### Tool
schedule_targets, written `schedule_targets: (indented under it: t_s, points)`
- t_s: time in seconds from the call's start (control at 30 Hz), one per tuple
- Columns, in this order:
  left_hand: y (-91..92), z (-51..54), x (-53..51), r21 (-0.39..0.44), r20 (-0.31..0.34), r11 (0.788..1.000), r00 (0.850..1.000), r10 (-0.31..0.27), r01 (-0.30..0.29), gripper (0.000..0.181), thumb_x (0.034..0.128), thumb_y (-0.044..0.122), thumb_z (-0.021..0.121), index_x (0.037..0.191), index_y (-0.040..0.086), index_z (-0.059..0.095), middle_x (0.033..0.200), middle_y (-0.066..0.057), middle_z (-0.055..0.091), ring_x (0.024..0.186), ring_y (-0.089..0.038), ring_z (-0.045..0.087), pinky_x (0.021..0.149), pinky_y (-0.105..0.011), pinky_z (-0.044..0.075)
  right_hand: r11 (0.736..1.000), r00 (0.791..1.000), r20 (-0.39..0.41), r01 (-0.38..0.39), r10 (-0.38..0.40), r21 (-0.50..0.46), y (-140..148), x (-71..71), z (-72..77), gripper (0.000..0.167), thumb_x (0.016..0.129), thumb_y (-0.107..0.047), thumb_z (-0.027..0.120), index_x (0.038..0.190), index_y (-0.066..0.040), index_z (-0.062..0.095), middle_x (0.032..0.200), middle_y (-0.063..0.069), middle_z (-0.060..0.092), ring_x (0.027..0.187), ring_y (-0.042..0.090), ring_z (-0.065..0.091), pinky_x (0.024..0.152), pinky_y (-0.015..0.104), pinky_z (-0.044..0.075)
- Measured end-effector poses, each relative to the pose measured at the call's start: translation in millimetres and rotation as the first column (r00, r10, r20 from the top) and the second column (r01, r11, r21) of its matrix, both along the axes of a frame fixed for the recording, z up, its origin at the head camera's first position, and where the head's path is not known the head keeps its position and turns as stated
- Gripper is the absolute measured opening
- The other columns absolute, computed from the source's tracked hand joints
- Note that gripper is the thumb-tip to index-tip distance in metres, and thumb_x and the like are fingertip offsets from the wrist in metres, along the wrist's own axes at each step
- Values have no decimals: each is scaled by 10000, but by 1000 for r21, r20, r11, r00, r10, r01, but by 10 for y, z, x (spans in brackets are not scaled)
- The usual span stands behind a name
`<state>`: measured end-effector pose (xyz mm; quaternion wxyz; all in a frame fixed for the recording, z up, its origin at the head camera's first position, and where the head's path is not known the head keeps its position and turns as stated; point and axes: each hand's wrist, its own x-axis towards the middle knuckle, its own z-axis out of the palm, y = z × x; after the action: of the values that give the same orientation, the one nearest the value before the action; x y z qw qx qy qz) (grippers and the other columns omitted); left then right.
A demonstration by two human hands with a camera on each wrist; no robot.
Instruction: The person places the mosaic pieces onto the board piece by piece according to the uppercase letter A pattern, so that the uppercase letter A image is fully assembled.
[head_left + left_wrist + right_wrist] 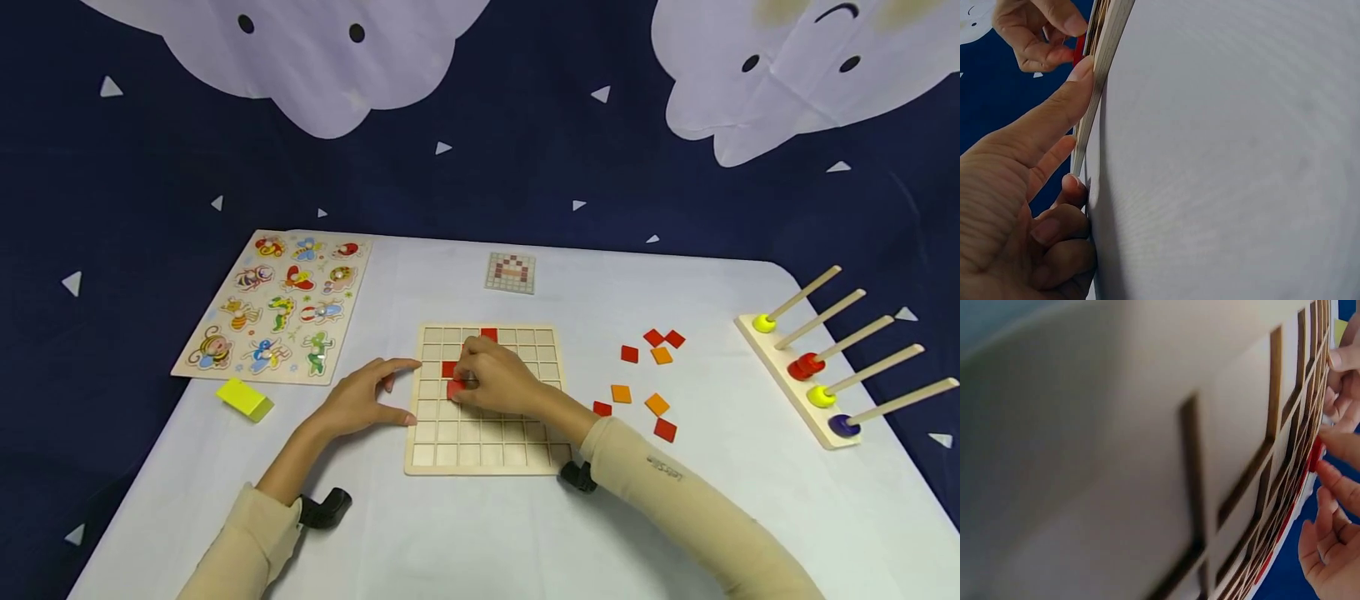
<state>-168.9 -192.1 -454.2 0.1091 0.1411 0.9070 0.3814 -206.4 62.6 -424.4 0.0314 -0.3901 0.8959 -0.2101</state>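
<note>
A wooden grid board [468, 457] lies on the white table. My right hand [497, 377] pinches a red tile [454, 389] at a cell in the board's left part; the right wrist view shows this red tile [1315, 454] between thumb and finger. Just behind it sits another red tile [449, 369], and one more red tile [489, 334] is in the back row. My left hand [360, 402] touches the board's left edge with thumb and forefinger spread. In the left wrist view the thumb of my left hand [1035, 144] rests against the board's edge.
Loose red tiles [629, 354] and orange tiles [621, 393] lie right of the board. Behind it is a small pattern card [510, 273]. An insect puzzle [258, 317] and a yellow block [245, 400] stand at left, a peg stand with beads [798, 379] at right.
</note>
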Motion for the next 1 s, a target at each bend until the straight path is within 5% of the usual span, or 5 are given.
schedule_targets:
  t_s: [0.63,1.0]
  points:
    - [14,1,-5,-11,7,1000,1000,-4,5,804,683,367,907,1394,217,564,918,-28,462,728,-169,367,643,-326,304,995,992,76,97,-98,10,-100,60,-45,205,835,-268,808,963,-118,749,911,21,543,862,161,437,730,299,421]
    - [12,6,5,-20,4,1000,1000,7,-7,817,669,357,917,1390,199,567,910,-30,446,738,-173,360,650,-327,301,983,982,84,175,-170,-57,370,142,57,264,805,-262,831,1009,-109,762,926,32,563,876,152,429,739,294,415]
